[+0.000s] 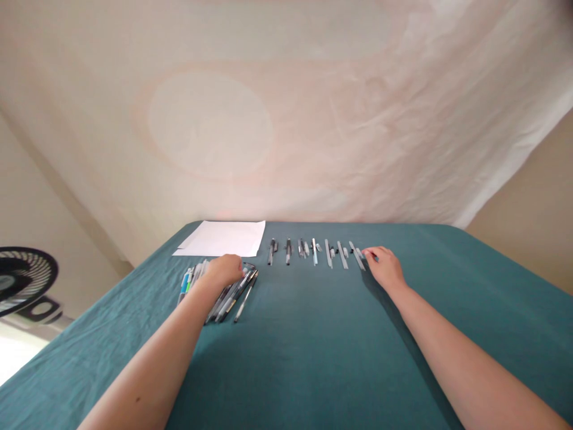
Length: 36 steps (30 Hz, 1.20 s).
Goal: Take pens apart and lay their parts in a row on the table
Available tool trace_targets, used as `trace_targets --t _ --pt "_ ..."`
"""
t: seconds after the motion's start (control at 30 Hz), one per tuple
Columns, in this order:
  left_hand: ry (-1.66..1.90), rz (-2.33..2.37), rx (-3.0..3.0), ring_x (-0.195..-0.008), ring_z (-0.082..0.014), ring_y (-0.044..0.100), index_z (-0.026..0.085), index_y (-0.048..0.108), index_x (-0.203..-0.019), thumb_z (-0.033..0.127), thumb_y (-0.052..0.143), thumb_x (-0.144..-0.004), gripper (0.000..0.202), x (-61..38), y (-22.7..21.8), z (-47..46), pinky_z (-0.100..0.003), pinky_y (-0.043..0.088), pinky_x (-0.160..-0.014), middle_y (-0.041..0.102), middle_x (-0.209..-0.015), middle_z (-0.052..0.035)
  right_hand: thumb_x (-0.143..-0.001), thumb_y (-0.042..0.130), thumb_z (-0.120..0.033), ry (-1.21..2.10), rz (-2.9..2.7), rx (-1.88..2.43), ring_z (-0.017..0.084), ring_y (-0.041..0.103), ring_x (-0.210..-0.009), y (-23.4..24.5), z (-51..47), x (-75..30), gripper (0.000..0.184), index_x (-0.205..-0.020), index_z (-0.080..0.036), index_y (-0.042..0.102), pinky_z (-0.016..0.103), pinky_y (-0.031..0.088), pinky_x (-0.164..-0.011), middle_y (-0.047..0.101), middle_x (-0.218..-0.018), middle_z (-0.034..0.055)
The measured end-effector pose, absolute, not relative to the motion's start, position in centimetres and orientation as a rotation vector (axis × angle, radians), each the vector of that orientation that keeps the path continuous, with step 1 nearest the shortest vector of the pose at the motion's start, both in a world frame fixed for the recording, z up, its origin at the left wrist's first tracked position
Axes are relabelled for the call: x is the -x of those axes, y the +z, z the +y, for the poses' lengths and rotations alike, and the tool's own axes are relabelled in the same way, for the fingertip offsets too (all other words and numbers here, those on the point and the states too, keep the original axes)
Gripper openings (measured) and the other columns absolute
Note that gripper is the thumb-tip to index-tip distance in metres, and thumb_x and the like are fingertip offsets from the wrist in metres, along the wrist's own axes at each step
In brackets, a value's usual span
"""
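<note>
My right hand [384,266] is at the right end of a row of pens, its thumb and fingertips pinched together at the cap beside the last grey pen [357,254]. Most pens in the row, such as this clear pen [328,253], have a small cap lying by them. Over on the left, my left hand [226,270] rests on a pile of pens [230,298], fingers curled down. Whatever is under those fingers is hidden. A pen with a clear barrel [245,300] lies at the pile's right side, and blue and green pens [184,283] show at its left.
White paper sheets [224,237] lie at the back left of the table, which has a dark green cloth [295,364] over it. A pale curtain [304,131] hangs behind. A black fan [27,278] stands off the left edge.
</note>
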<state>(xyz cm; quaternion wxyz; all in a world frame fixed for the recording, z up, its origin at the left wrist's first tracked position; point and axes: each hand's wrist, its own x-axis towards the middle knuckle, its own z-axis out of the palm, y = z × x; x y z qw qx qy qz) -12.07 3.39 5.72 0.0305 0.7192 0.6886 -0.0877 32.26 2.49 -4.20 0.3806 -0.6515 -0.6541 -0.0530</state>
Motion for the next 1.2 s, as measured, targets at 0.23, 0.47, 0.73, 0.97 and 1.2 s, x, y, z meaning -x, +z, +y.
trace_targets --t 0.23,0.47,0.73,0.97,1.2 --pt "-0.222 2.151 -2.229 -0.087 -0.0285 0.061 0.015 0.066 -0.082 0.041 0.046 -0.074 0.034 11.3 5.1 3.2 -0.036 0.046 -0.072 0.066 -0.094 -0.0163 -0.083 0.041 -0.03 -0.136 -1.662 1.645 0.019 0.054 -0.084 -4.4 2.7 -32.5 0.028 -0.085 -0.019 0.067 0.03 0.039 -0.078 0.064 -0.087 0.0066" --pt "-0.113 2.089 -2.197 -0.078 -0.0269 0.061 0.013 0.064 -0.078 0.04 0.044 -0.071 0.034 12.5 5.6 4.1 -0.032 0.043 -0.066 0.066 -0.088 -0.0156 -0.083 0.042 -0.029 -0.124 -1.649 1.652 0.019 0.054 -0.084 -4.3 2.7 -32.4 0.027 -0.085 -0.02 0.067 0.029 0.039 -0.076 0.064 -0.087 0.0063" --pt "0.058 1.836 -2.122 -0.063 -0.0168 0.057 0.013 0.06 -0.089 0.03 0.044 -0.071 0.029 13.9 5.4 4.6 -0.023 0.038 -0.055 0.064 -0.07 -0.0044 -0.082 0.042 -0.029 -0.116 -1.646 1.645 0.018 0.055 -0.081 -4.3 2.7 -32.4 0.027 -0.084 -0.02 0.067 0.028 0.04 -0.075 0.064 -0.084 0.0058" --pt "0.551 1.2 -1.816 -0.059 -0.0102 0.052 0.017 0.055 -0.105 0.037 0.057 -0.075 0.036 10.7 7.7 2.3 -0.019 0.039 -0.052 0.057 -0.073 0.0 -0.084 0.04 -0.034 -0.104 -1.578 1.586 0.019 0.056 -0.081 -3.3 2.4 -31.9 0.031 -0.086 -0.019 0.067 0.03 0.041 -0.074 0.065 -0.087 0.0073" --pt "0.741 0.829 -1.25 -0.076 -0.0151 0.064 0.012 0.056 -0.091 0.036 0.069 -0.071 0.033 1.6 4.0 -1.9 -0.029 0.051 -0.072 0.064 -0.092 -0.0098 -0.088 0.035 -0.043 0.56 -1.895 1.442 0.016 0.06 -0.074 1.4 -0.4 -25.7 0.037 -0.094 -0.02 0.064 0.027 0.043 -0.067 0.067 -0.086 0.0049"
